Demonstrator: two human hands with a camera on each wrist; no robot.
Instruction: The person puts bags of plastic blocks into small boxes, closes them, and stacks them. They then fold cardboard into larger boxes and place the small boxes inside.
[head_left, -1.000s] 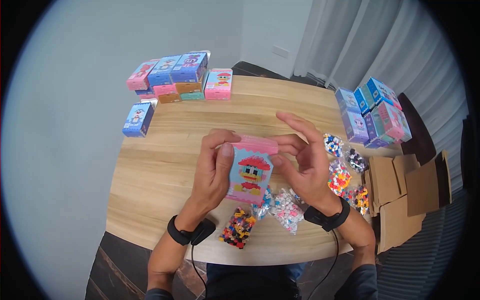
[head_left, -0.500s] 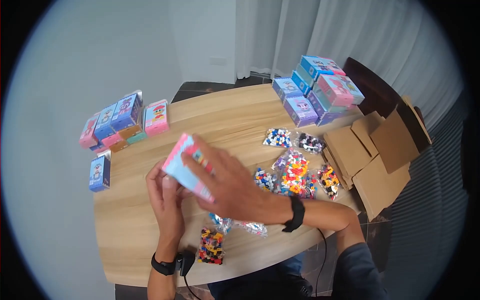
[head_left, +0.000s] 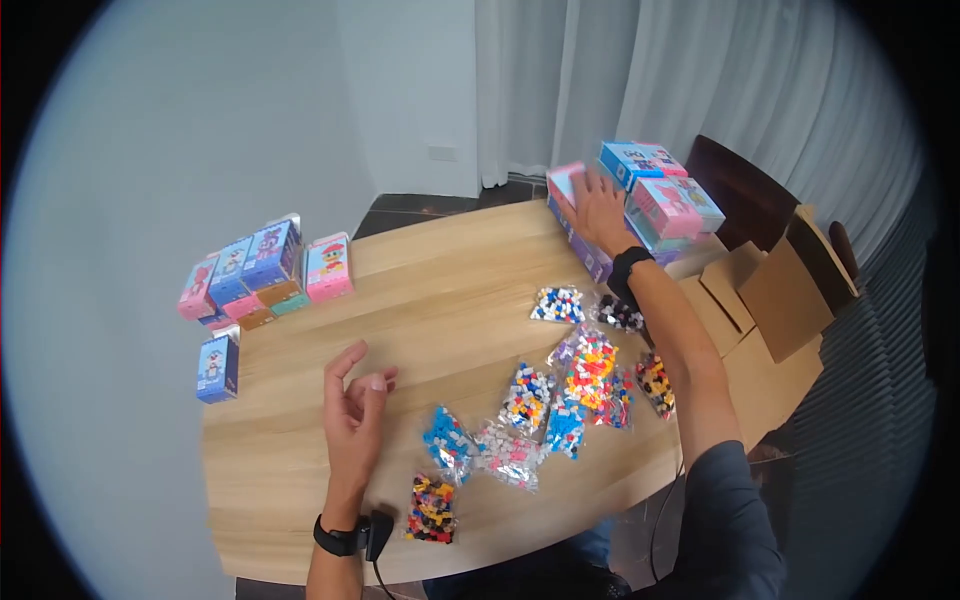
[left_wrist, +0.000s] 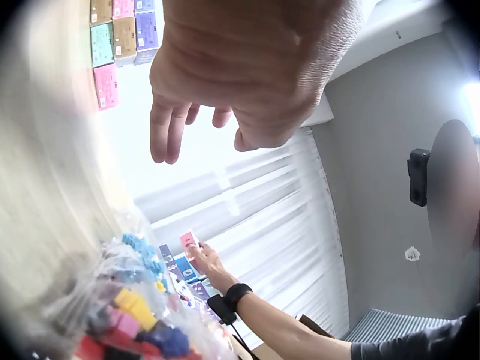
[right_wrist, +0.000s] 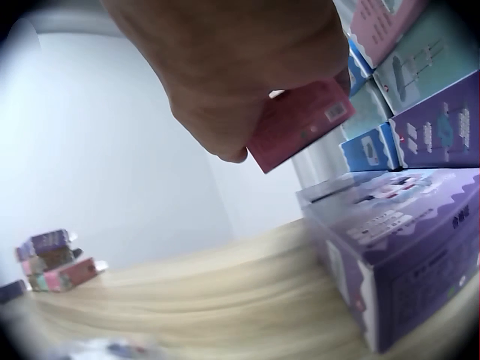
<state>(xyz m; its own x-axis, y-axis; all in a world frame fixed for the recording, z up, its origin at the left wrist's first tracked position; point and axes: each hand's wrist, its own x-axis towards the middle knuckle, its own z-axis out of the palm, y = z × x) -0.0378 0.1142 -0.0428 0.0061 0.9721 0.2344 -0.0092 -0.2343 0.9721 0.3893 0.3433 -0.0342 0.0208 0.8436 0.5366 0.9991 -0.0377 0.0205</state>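
Note:
At the far right of the table, my right hand [head_left: 600, 215] grips a small pink toy-brick box [head_left: 563, 178]. In the right wrist view, this pink box [right_wrist: 304, 124] is tilted above a purple box [right_wrist: 397, 247] that belongs to the stack of boxes [head_left: 675, 210]. My left hand [head_left: 352, 425] holds nothing, its fingers loosely curled over the left part of the table. Nearest to it lies a clear bag of blue bricks [head_left: 447, 438], with a bag of mixed dark, red and yellow bricks [head_left: 432, 510] closer to the front edge.
Another stack of boxes [head_left: 265, 265] stands at the back left, with a single blue box [head_left: 217, 368] in front of it. Several bags of bricks [head_left: 590, 370] lie right of centre. An opened cardboard carton [head_left: 770, 330] sits at the right edge, by a dark chair [head_left: 750, 195].
Both hands were at the pink box; the left let go of it. The right hand has carried it rightward and away to the far stack. The head view has turned to the right.

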